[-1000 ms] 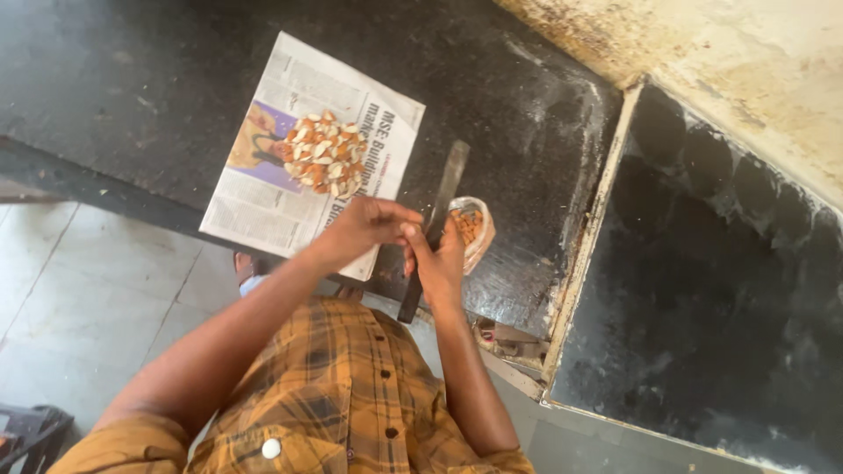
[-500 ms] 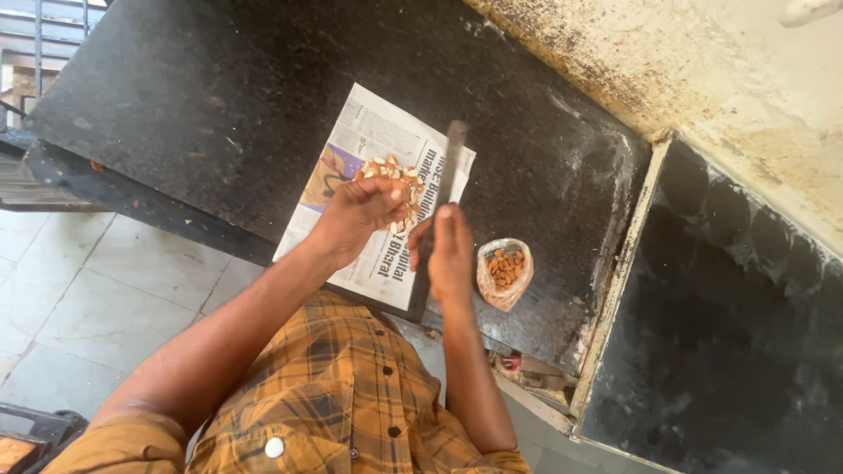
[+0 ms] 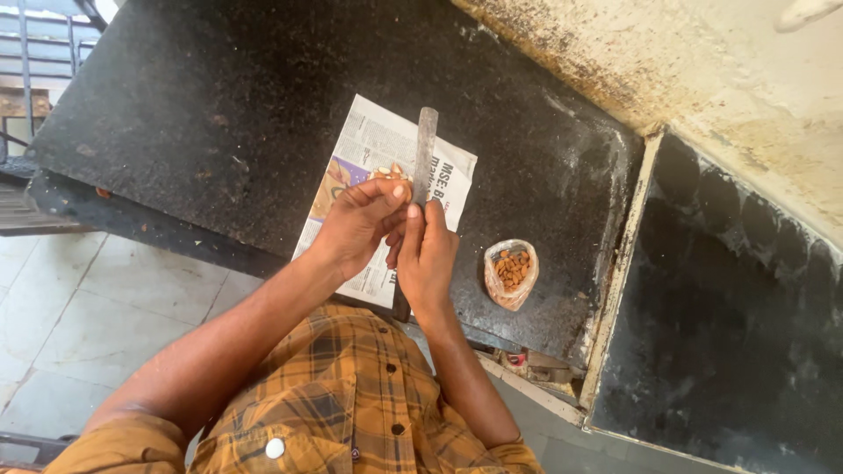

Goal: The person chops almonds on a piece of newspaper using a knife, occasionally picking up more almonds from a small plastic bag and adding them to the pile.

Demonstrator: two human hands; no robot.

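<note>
Both hands meet over the newspaper [image 3: 373, 167] on the dark bench [image 3: 176, 114]: right hand [image 3: 428, 256] clamped on the knife [image 3: 424, 156], now raised upright, left hand [image 3: 356, 226] pinching something unseen. Bagged almonds [image 3: 510, 270] now sit farther right.

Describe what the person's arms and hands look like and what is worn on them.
Both forearms are bare; the left hand and right hand wear no gloves, and no rings or watch show. Short sleeves of a mustard-and-brown checked shirt with dark buttons cover the upper arms. A thin band may circle the right wrist, too small to tell.
</note>
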